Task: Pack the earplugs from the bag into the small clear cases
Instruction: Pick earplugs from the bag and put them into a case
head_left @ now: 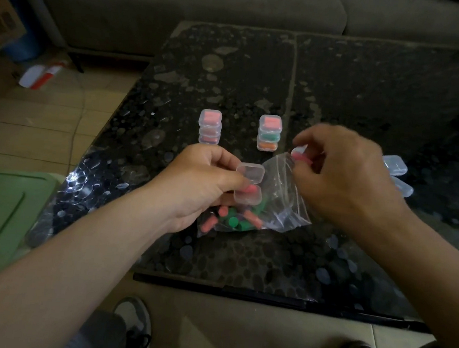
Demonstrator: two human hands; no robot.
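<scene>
My left hand point(203, 180) holds a small clear case point(249, 186) with its lid flipped open; one pink earplug lies inside it. My right hand point(342, 172) pinches a pink earplug point(302, 158) at the mouth of the clear zip bag point(278, 203). The bag lies on the dark table point(243, 258) and holds several pink, green and orange earplugs point(232, 218). Two stacks of filled cases stand behind: a left stack point(209, 127) and a right stack point(268, 133), three cases each.
Two empty clear cases point(395, 171) lie on the table just beyond my right hand. A grey sofa point(198, 10) runs behind the table. A green lid point(0, 209) is at the left, and my shoes point(132, 323) show under the table's near edge.
</scene>
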